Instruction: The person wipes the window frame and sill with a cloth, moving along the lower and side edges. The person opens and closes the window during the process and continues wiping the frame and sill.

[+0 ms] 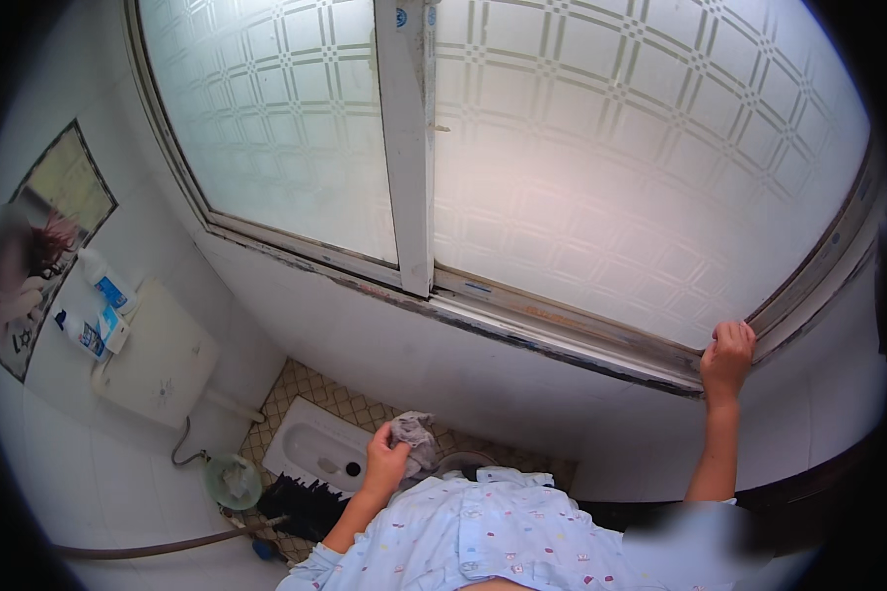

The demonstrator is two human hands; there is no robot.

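Fingers of the left hand grip crumpled grey cloth. The right hand curls, hold unclear, at the grey metal window-frame.

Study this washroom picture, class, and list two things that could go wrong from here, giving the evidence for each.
1. The left hand holds a crumpled grey cloth up off the floor; if the grip loosened, it might fall there or into the nearby squat toilet.
2. The right hand is at the lower corner of the window frame, whose edge looks rough, so fingers might get scraped.
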